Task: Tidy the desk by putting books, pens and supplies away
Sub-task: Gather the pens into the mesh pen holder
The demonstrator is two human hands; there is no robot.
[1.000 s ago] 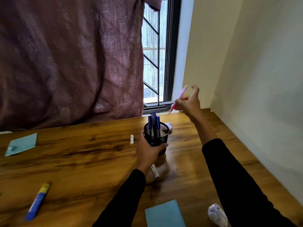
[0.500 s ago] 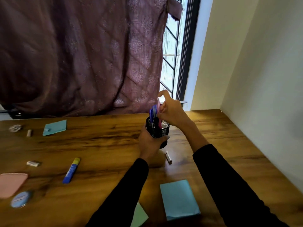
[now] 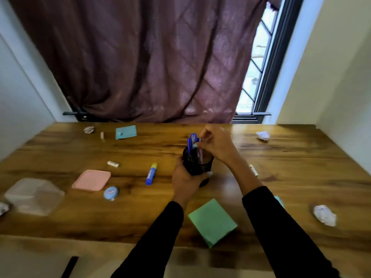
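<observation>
My left hand [image 3: 185, 180] grips a black mesh pen holder [image 3: 197, 163] just above the wooden desk [image 3: 281, 161]. Blue pens [image 3: 192, 140] stand in it. My right hand [image 3: 215, 144] is over the holder's rim, its fingertips pinching a pink pen [image 3: 200, 151] that stands inside the holder. A blue and yellow marker [image 3: 151, 173] lies on the desk left of the holder. A green notepad [image 3: 212, 221] lies near the front edge between my arms.
A pink lid [image 3: 91, 180], a clear plastic box [image 3: 33, 195] and a small blue round thing [image 3: 111, 193] lie at the left. A teal note [image 3: 125, 132], erasers [image 3: 113, 163] and crumpled paper balls [image 3: 263, 135] [image 3: 324, 215] are scattered. A small stick [image 3: 253, 169] lies right of my right arm.
My right hand brought the pink pen from up near the window down into the holder. The view has tilted down and pulled back, showing more of the desk.
</observation>
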